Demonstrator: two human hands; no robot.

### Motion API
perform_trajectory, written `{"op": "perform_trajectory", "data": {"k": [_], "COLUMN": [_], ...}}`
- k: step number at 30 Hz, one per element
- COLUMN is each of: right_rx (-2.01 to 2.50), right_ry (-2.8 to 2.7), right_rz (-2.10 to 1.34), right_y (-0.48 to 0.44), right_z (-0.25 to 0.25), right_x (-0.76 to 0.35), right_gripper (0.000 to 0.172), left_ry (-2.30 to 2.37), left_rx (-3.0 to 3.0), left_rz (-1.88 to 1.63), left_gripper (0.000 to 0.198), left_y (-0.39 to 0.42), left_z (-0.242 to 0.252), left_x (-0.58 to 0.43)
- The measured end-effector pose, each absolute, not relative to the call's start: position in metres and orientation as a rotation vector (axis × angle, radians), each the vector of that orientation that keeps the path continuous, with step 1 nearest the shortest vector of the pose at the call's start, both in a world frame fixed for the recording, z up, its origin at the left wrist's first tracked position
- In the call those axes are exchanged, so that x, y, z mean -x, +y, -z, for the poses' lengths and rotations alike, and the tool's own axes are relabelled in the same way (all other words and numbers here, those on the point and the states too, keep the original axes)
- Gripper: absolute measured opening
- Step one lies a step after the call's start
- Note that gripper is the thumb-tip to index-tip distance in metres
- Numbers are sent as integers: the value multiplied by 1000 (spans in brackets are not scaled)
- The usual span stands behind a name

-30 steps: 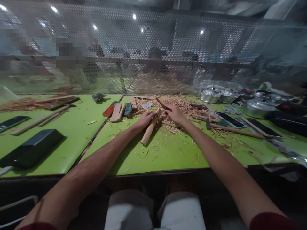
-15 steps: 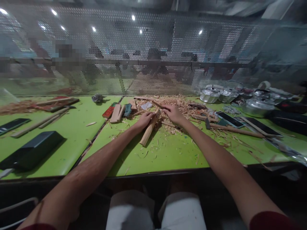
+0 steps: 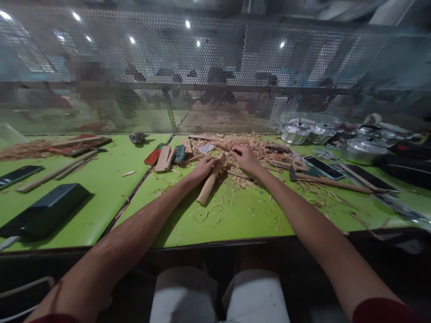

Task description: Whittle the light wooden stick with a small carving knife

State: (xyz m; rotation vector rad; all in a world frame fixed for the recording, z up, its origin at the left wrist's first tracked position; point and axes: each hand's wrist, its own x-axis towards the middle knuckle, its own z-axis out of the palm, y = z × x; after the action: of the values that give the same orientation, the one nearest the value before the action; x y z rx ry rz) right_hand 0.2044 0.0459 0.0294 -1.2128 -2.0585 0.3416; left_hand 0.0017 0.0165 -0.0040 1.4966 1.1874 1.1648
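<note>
My left hand (image 3: 202,168) is closed round the far end of a pale wooden stick (image 3: 208,185) that lies slanted on the green table (image 3: 232,215). My right hand (image 3: 245,159) is closed on a thin dark tool (image 3: 222,146) whose tip points left over the stick's far end. Both hands rest amid a heap of wood shavings (image 3: 259,150).
Small wood blocks (image 3: 164,158) lie left of the hands. A hammer (image 3: 323,181) and phones (image 3: 323,168) sit to the right, with metal bowls (image 3: 296,133) behind. A dark box (image 3: 47,211) and long sticks (image 3: 55,170) lie left. A perforated metal screen (image 3: 215,72) backs the table.
My right hand has shifted slightly and the thin tool now lies flatter, pointing left. The left hand and the stick have hardly moved.
</note>
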Motion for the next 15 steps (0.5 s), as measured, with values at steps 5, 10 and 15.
{"op": "perform_trajectory", "data": {"k": [5,10,15], "right_rx": [1250,1260,1304], "right_ry": [-1957,-1988,-2051], "right_rz": [-390,-355,-401], "right_y": [48,51,48], "right_z": [-27,-27,-27], "right_x": [-204,-204,-203], "right_gripper": [40,45,47], "left_ry": [1209,1192,1191], "left_rx": [-1480,-1475,-1459], "left_rz": [-1159,-1140,-1174], "left_gripper": [25,27,28], "left_y": [15,14,17], "left_z": [4,3,5], "left_x": [-3,-3,-3]}}
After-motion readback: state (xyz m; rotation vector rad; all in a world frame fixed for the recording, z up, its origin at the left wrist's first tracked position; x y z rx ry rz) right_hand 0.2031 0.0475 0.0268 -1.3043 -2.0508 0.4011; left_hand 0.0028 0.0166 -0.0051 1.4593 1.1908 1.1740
